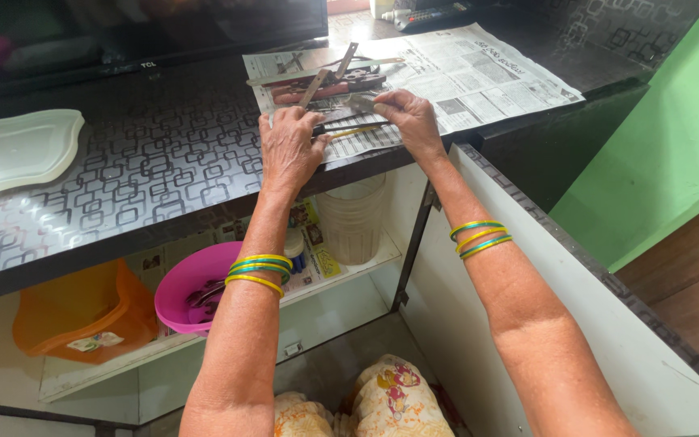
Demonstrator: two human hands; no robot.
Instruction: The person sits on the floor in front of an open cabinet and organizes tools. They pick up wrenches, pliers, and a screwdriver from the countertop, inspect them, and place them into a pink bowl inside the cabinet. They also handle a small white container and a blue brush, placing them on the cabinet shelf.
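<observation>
— What fills the frame?

— The dark patterned counter (147,162), running from the left edge to the upper right. A newspaper (479,73) lies on it at upper centre. A white plate (10,150) sits at far left.

— And below?

— A shelf (204,340) in the lower left, with an orange bag (82,311), a pink bowl (192,283) and a clear plastic jar (353,218) at centre.

— Your hands?

— Both are at upper centre, over the near edge of the newspaper. My left hand (289,150) lies palm down, fingers curled on a thin dark tool (341,123). My right hand (410,117) pinches the other end of the tools. How tight either grip is, I cannot tell.

— The rest of the tools?

— A small heap (329,81) just above my hands: pliers with red handles and a few metal pieces.
</observation>
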